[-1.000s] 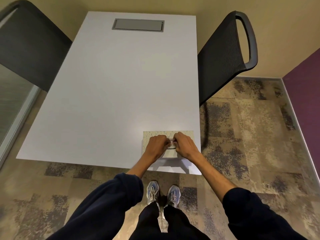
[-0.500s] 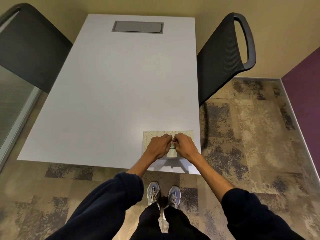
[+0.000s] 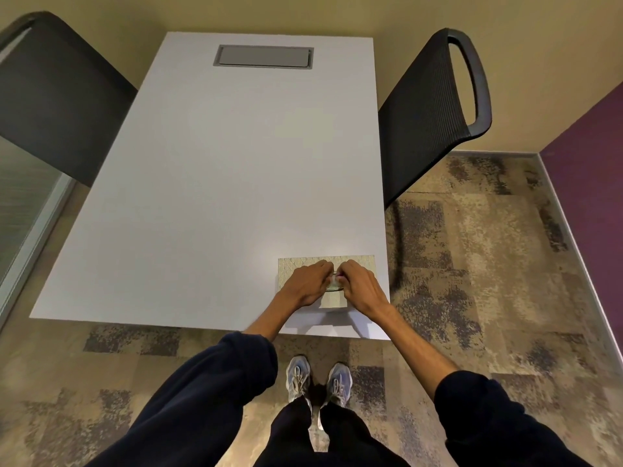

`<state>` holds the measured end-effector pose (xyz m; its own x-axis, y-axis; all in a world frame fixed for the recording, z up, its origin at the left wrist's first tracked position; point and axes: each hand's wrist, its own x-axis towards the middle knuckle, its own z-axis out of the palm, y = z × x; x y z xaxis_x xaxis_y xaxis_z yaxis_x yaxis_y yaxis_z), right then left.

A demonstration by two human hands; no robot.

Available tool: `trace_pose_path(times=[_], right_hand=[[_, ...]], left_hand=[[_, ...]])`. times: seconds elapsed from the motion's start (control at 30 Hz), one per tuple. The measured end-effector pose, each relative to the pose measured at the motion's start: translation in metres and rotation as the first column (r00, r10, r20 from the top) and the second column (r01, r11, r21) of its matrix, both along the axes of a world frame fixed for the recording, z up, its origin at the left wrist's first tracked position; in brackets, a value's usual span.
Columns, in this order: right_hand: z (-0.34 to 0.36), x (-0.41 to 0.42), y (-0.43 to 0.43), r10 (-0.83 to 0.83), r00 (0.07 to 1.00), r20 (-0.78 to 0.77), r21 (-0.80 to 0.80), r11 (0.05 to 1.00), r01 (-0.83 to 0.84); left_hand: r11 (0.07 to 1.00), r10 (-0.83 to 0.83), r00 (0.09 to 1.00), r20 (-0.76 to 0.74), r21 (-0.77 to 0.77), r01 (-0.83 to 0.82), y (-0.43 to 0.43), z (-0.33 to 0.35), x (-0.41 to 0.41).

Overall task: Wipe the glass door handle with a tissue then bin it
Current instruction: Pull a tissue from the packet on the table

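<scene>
A beige patterned tissue box (image 3: 359, 264) lies on the white table (image 3: 219, 197), near its front right corner. My left hand (image 3: 305, 284) and my right hand (image 3: 360, 286) rest on top of the box. Their fingertips meet over its oval opening (image 3: 334, 290). A small pale bit of tissue (image 3: 336, 280) shows between the pinched fingers of both hands. The rest of the tissue is hidden under my hands. No door handle or bin is in view.
Black chairs stand at the table's left (image 3: 57, 106) and right (image 3: 435, 106). A grey hatch (image 3: 263, 56) is set in the far end of the table. A frosted glass panel (image 3: 20, 210) runs along the left. Patterned carpet (image 3: 472, 264) reaches a purple wall (image 3: 593, 170).
My two hands have drawn closer together over the box opening, covering more of its oval rim. The box has not moved.
</scene>
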<state>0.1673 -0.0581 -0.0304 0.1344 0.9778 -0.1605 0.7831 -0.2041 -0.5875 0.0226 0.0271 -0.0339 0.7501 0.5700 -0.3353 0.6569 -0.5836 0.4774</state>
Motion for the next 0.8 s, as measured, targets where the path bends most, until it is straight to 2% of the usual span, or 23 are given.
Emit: trace_pose_path(times=[0.13,0.23,0.4,0.5,0.6,0.8], right_hand=[[0.001,-0.002,-0.002,0.000,1.000,0.002,-0.003,1.000,0.000],[-0.001,-0.003,-0.004,-0.006,1.000,-0.015,-0.017,1.000,0.005],[-0.004,-0.003,-0.009,-0.018,0.999,-0.043,0.014,1.000,0.019],[-0.006,-0.002,-0.010,-0.108,0.989,-0.104,0.052,0.992,0.114],[-0.001,0.002,-0.007,-0.214,0.958,-0.192,0.059,0.972,0.228],[0.004,0.008,-0.006,-0.193,0.957,-0.218,0.041,0.978,0.207]], left_hand=[[0.998,0.017,1.000,0.021,-0.055,-0.016,-0.002,0.002,-0.002],[1.000,-0.006,1.000,0.015,0.016,0.006,-0.005,0.000,-0.001],[0.998,0.052,0.992,0.112,0.024,-0.055,-0.007,-0.002,-0.008],[0.994,0.087,0.982,0.167,0.048,-0.096,-0.009,-0.002,-0.012],[0.994,0.090,0.983,0.162,0.047,-0.099,-0.010,0.000,-0.012],[0.989,0.147,0.980,0.136,0.010,-0.150,-0.014,0.004,0.001]])
